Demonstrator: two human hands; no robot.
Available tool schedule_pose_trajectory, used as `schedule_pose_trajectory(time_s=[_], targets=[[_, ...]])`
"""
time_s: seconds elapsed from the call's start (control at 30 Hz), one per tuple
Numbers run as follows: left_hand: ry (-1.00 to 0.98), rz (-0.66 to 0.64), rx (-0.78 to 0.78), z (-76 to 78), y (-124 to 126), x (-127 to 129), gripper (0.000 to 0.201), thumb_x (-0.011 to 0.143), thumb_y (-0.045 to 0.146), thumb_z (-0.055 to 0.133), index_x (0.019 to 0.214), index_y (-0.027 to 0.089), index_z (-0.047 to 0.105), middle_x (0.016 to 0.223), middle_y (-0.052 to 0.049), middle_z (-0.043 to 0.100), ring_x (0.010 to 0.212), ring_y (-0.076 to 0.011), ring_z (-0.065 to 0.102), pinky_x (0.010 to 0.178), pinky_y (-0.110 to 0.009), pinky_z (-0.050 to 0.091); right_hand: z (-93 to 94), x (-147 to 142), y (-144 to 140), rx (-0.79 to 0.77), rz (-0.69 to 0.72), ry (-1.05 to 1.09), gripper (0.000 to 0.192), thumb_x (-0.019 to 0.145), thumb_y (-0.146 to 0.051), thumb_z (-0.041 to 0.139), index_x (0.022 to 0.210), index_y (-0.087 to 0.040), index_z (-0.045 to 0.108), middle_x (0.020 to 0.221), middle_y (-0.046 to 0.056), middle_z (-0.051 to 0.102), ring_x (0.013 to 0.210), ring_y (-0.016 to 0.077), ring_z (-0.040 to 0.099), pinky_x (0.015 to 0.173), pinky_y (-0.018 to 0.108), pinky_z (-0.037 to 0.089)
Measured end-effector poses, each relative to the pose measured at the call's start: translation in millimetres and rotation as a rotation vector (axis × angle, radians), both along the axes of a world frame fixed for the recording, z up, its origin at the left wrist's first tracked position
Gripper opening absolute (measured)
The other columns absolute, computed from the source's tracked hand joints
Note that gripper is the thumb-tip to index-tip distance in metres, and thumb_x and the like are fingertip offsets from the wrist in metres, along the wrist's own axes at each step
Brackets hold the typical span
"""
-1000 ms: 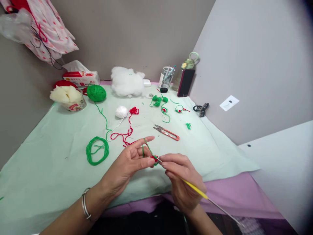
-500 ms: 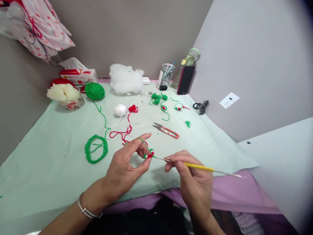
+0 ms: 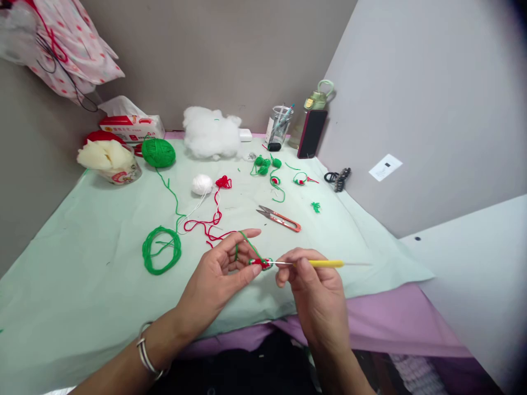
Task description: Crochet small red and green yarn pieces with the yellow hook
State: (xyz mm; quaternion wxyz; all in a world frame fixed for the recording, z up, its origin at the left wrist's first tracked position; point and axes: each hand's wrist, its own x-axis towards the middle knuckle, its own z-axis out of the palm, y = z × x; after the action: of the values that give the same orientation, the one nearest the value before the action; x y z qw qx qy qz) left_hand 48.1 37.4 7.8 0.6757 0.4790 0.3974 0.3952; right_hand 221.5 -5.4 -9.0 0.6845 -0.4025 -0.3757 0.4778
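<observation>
Corner worktop (image 3: 82, 230) under pale green cloth, head view: left hand (image 3: 218, 277) pinches small red-green crochet piece (image 3: 260, 263) near the front edge, green yarn (image 3: 246, 241) looped over the forefinger. Right hand (image 3: 317, 296) grips yellow crochet hook (image 3: 325, 264), long axis running left-right, tip at the piece.

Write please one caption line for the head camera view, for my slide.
Left hand pinches a small red-and-green crochet piece while right hand holds a yellow-handled crochet hook.
</observation>
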Motion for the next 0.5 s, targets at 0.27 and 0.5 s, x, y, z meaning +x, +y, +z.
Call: schedule_pose_trajectory(time_s=[0.27,0.5], targets=[[-0.142,-0.083,-0.089,-0.6,-0.4,0.0,0.042,0.085,0.026,0.088,0.125,0.03,0.076,0.092,0.002,0.067,0.094,-0.0152,0.066,0.092,-0.029,0.052,-3.9,-5.5,1.8,0.162,-0.11,-0.342,0.016,0.101,-0.025,0.069,0.097,-0.031,0.084,0.094,-0.001,0.082,0.09,0.0149,0.074,0.082,0.026,0.06],[-0.185,-0.065,-0.107,0.1,-1.4,2.6,0.039,0.085,0.028,0.088,0.123,0.029,0.079,0.1,0.0,0.073,0.099,-0.0158,0.067,0.094,-0.028,0.051,-2.6,-7.9,3.6,0.166,-0.074,-0.302,0.015,0.1,-0.023,0.07,0.098,-0.03,0.084,0.094,0.001,0.082,0.091,0.0173,0.077,0.082,0.029,0.062]])
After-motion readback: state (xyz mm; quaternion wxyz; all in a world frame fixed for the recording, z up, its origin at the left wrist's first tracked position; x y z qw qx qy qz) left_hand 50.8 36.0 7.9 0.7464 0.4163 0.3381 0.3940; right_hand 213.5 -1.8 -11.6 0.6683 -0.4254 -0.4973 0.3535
